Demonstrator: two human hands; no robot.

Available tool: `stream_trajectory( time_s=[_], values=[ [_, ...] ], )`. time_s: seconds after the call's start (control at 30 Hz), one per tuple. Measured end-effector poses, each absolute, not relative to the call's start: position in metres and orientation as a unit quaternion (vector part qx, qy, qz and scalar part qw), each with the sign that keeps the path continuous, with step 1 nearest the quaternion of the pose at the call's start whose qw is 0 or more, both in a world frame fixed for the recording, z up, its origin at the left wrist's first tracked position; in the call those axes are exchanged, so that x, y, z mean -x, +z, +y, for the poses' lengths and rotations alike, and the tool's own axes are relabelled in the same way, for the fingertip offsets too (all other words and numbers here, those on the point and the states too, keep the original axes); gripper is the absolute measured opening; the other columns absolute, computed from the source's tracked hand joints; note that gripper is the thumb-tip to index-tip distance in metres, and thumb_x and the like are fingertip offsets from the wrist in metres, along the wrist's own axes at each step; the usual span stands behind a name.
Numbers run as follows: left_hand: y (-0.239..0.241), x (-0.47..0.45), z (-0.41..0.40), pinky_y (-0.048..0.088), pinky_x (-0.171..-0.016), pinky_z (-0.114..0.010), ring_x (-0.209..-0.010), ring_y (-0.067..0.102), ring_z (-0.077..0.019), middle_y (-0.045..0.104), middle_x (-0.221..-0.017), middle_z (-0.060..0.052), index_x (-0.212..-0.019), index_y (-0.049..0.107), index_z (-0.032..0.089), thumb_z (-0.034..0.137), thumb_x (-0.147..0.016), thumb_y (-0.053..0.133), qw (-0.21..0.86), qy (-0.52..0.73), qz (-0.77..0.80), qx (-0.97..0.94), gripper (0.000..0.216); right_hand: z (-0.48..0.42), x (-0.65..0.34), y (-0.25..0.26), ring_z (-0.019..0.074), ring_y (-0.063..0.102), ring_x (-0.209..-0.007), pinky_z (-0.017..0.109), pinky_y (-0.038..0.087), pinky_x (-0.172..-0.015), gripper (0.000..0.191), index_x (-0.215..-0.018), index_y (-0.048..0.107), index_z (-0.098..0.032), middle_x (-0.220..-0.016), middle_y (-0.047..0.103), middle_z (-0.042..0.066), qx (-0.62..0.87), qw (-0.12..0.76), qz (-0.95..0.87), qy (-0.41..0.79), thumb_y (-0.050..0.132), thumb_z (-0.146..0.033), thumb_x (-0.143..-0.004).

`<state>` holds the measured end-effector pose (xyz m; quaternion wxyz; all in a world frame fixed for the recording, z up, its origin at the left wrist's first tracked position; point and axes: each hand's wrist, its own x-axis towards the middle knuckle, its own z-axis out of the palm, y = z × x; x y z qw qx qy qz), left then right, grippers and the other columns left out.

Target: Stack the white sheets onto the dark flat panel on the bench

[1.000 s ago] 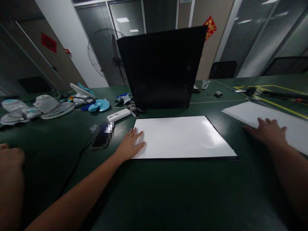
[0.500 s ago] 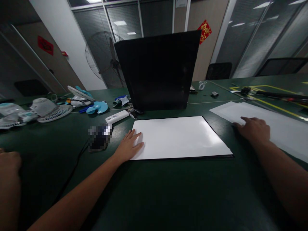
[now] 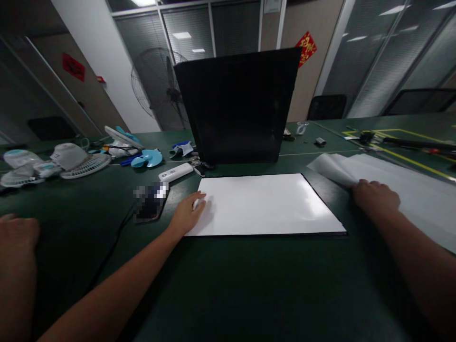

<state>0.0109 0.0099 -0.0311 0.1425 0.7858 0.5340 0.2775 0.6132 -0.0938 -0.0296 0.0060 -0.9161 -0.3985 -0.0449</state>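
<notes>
A white sheet on a dark board [image 3: 263, 204] lies flat on the green table [image 3: 228, 285] in front of me. My left hand [image 3: 187, 213] rests at its left edge with fingers curled on the corner. My right hand [image 3: 375, 197] is closed on the near-left corner of a loose stack of white paper [image 3: 392, 180] to the right, and that corner is lifted off the table.
A black upright panel [image 3: 238, 107] stands behind the board. Small fans and blue fan parts [image 3: 89, 159], a white power bank [image 3: 176, 172] and a blurred dark device [image 3: 149, 203] lie at left. Another person's hand [image 3: 17, 232] shows at far left.
My right hand slid left along the loose paper, closed on it and lifted its corner. My left hand's fingers curled in at the board's left edge.
</notes>
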Motion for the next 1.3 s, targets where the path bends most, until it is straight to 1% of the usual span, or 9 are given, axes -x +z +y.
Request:
stream_trajectory(
  time_s=[0.1,0.43,0.6,0.7,0.83,0.97,1.1,1.2,1.3],
  values=[
    [-0.030,-0.005,0.017,0.050,-0.114,-0.045,-0.126,0.069,-0.0299,0.076,-0.132,-0.009,-0.118,0.078,0.021,0.045,-0.096,0.052,0.158,0.326,0.552,-0.751,0.042,-0.098,-0.601,-0.019,0.0352,0.066,-0.109,0.044,0.045,-0.078,0.056,-0.135,0.066,-0.007,-0.122,0.066,0.029,0.925,0.017,-0.378,-0.039,0.026,-0.033,-0.105],
    [-0.031,0.000,0.027,0.055,-0.102,-0.038,-0.108,0.075,-0.0270,0.082,-0.114,-0.007,-0.106,0.081,0.020,0.042,-0.092,0.055,0.203,0.370,0.575,-0.701,0.036,-0.091,-0.506,-0.005,0.0315,0.072,-0.096,0.043,0.055,-0.085,0.063,-0.144,0.059,-0.012,-0.118,0.075,0.021,0.772,0.183,-0.606,-0.061,0.028,-0.053,-0.107],
    [-0.034,0.001,0.028,0.050,-0.114,-0.043,-0.126,0.069,-0.0288,0.075,-0.134,-0.009,-0.120,0.077,0.020,0.041,-0.095,0.053,0.169,0.320,0.574,-0.735,0.041,-0.099,-0.462,-0.005,0.0290,0.072,-0.107,0.052,0.059,-0.096,0.052,-0.139,0.068,-0.028,-0.130,0.074,0.010,0.621,0.116,-0.775,0.021,0.039,-0.054,-0.104],
    [-0.037,-0.001,0.028,0.035,-0.127,-0.050,-0.149,0.050,-0.0322,0.058,-0.157,-0.010,-0.134,0.072,0.020,0.045,-0.096,0.055,0.118,0.259,0.563,-0.776,0.049,-0.109,-0.431,-0.001,0.0302,0.071,-0.110,0.055,0.059,-0.096,0.053,-0.139,0.070,-0.030,-0.126,0.075,0.010,0.565,0.103,-0.818,0.031,0.045,-0.059,-0.102],
    [-0.036,-0.003,0.028,0.030,-0.130,-0.052,-0.154,0.043,-0.0317,0.053,-0.161,-0.012,-0.142,0.067,0.018,0.050,-0.102,0.046,0.118,0.203,0.542,-0.807,0.056,-0.115,-0.403,0.003,0.0301,0.070,-0.115,0.054,0.059,-0.098,0.059,-0.149,0.062,-0.032,-0.133,0.072,0.010,0.529,0.105,-0.839,0.071,0.047,-0.063,-0.101],
    [-0.035,-0.002,0.027,0.032,-0.129,-0.051,-0.153,0.044,-0.0314,0.053,-0.160,-0.012,-0.141,0.067,0.018,0.051,-0.103,0.045,0.120,0.195,0.537,-0.812,0.055,-0.104,-0.424,-0.002,0.0327,0.061,-0.133,0.057,0.048,-0.114,0.062,-0.150,0.061,-0.025,-0.146,0.065,0.011,0.591,0.129,-0.796,-0.005,0.037,-0.061,-0.105],
    [-0.037,-0.001,0.028,0.032,-0.128,-0.051,-0.153,0.044,-0.0317,0.053,-0.160,-0.013,-0.142,0.067,0.017,0.051,-0.101,0.048,0.118,0.193,0.533,-0.815,0.056,-0.091,-0.482,-0.015,0.0429,0.049,-0.144,0.066,0.041,-0.116,0.081,-0.151,0.056,-0.010,-0.152,0.057,0.024,0.760,0.083,-0.636,-0.109,0.026,-0.068,-0.104],
    [-0.038,-0.001,0.029,0.033,-0.128,-0.051,-0.153,0.045,-0.0328,0.052,-0.161,-0.015,-0.143,0.066,0.015,0.049,-0.099,0.051,0.114,0.191,0.537,-0.814,0.057,-0.087,-0.519,-0.027,0.0481,0.054,-0.137,0.067,0.047,-0.107,0.097,-0.151,0.052,-0.004,-0.145,0.058,0.032,0.843,0.047,-0.533,-0.053,0.022,-0.079,-0.098],
    [-0.039,-0.001,0.029,0.034,-0.127,-0.052,-0.152,0.046,-0.0324,0.053,-0.160,-0.013,-0.142,0.067,0.018,0.047,-0.097,0.055,0.111,0.197,0.535,-0.814,0.055,-0.082,-0.533,-0.037,0.0442,0.058,-0.134,0.060,0.047,-0.109,0.099,-0.153,0.050,-0.005,-0.145,0.058,0.031,0.848,0.044,-0.527,-0.002,0.022,-0.082,-0.097]
  ],
)
